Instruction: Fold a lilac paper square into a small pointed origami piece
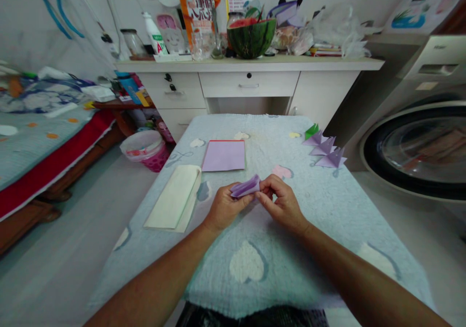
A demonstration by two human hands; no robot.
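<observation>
A small piece of folded purple paper (246,186) is held up over the middle of the table, its layers showing along the top. My left hand (226,204) pinches its left end and lower edge between thumb and fingers. At the right end, the thumb and fingertips of my right hand (282,202) are closed on the paper's edge. Beyond my hands lies a stack of square purple paper (224,155) with a red line along its far edge. Folded purple paper shapes with pointed tips (332,158) stand in a row at the far right, beside a green one (311,131).
A folded cream cloth or paper (174,198) lies left of my hands on the heart-patterned tablecloth (306,264). Behind the table stands a white desk (251,66) bearing a cut watermelon (252,38). A pink bin (145,151) is at left, a washing machine (418,104) at right.
</observation>
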